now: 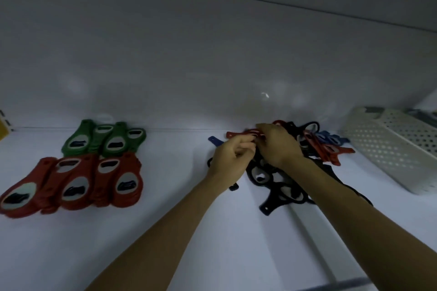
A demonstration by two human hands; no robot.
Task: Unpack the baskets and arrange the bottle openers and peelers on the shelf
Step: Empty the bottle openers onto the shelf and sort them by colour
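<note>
We are seeing the left hand (233,155) and right hand (277,146) curling their fingers around one flat red peeler (234,135) (narrow-handled, blurred), holding it at the far edge of a pile of black, red and blue peelers (316,147) lying on the white shelf (165,220), near a perforated basket (390,149)

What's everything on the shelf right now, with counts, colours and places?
green plastic bottle openers: four faces showing, green, left rear
red plastic bottle openers: five faces showing, red, left front
loose flat plastic peelers: uncountable heap, black, red, blue, centre-right
white perforated plastic basket: one, white, far right
yellow object: one, yellow, left edge, cut off
white shelf: one, white, beneath all
hands: left hand curled at the heap, grip unclear; right hand grips a red peeler
</note>
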